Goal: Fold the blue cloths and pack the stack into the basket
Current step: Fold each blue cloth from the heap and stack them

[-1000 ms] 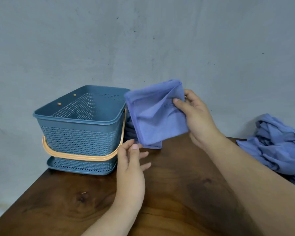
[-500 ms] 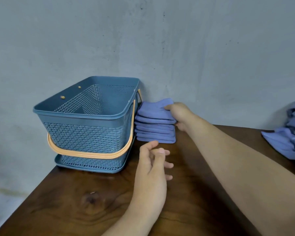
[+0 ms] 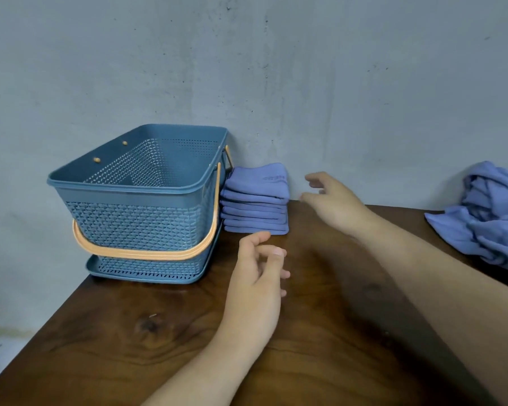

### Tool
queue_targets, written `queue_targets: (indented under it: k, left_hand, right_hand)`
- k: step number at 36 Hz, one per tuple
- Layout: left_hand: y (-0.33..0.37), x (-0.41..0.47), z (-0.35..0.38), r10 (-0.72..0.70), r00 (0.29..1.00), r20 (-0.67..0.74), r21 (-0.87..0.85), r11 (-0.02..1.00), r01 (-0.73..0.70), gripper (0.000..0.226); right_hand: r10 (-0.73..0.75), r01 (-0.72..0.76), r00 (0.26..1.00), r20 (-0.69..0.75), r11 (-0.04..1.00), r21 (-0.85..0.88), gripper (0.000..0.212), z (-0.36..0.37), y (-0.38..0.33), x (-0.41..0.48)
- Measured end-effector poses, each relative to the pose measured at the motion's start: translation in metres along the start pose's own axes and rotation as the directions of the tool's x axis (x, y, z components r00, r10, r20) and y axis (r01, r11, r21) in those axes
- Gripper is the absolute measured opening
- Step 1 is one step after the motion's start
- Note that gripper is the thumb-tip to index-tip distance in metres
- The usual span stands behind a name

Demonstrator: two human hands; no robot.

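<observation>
A stack of several folded blue cloths (image 3: 255, 200) stands against the wall, just right of the blue lattice basket (image 3: 135, 224), whose orange handle hangs down its side. The basket looks empty inside. A heap of unfolded blue cloths (image 3: 490, 215) lies at the far right of the table. My right hand (image 3: 332, 203) hovers just right of the stack, fingers loose, holding nothing. My left hand (image 3: 258, 276) floats above the table in front of the stack, fingers loosely curled and empty.
The dark wooden table (image 3: 320, 332) ends at a left edge near the basket. A grey wall (image 3: 276, 68) runs right behind the basket and the stack.
My right hand carried a folded cloth to the stack, laid it on top, let go and drew back to the right. My left hand stayed in front of the stack.
</observation>
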State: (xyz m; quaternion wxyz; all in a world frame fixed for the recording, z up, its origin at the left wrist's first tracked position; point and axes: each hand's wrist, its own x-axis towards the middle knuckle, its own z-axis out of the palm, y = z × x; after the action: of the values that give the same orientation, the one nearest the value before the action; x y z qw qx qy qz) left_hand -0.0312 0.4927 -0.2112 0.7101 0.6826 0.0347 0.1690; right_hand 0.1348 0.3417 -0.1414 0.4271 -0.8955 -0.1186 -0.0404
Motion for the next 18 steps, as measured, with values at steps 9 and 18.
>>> queue_targets:
  k: [9, 18]
  left_hand:
    - [0.001, -0.015, 0.006, 0.071, 0.971, 0.23, 0.251, 0.959, -0.13, 0.021]
    - [0.002, -0.019, 0.012, 0.039, 0.931, 0.363, 0.401, 0.896, -0.194, 0.017]
  right_hand:
    - [-0.012, 0.014, 0.999, 0.045, 0.998, -0.055, 0.042, -0.086, 0.088, -0.169]
    - [-0.207, 0.124, 0.947, -0.246, 0.941, -0.313, 0.038, -0.155, 0.155, -0.218]
